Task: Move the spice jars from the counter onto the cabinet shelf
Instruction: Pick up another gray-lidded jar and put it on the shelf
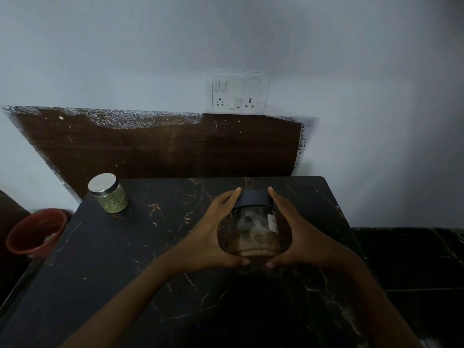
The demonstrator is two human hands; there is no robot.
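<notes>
- Clamping a clear glass jar (253, 229) from both sides: left hand (211, 237) on its left flank, right hand (298, 237) on its right. The fingers reach up to the flat black lid (253, 199) and the thumbs almost meet under the near edge.
- The jar is midway across the black marble counter with pale veins (125, 259). It has brownish contents low inside and a pale label on its right side. Whether its base is on the stone or just off it, I cannot tell.
- By my reading, this is the pick-up step for this jar: grip made, carry not yet done.
- Left to move: a small glass jar with a silver lid and green flakes (109, 193), standing at the counter's far left corner, well apart from the hands.
- No cabinet shelf in view, so the next move calls for a straight lift, jar kept upright, then a turn toward wherever the shelf is.
- Watch-outs: glass is smooth, so the two-sided squeeze must hold. A red plastic bucket (35, 232) sits on the floor off the left edge, and a white switch plate (237, 92) is on the wall behind.
</notes>
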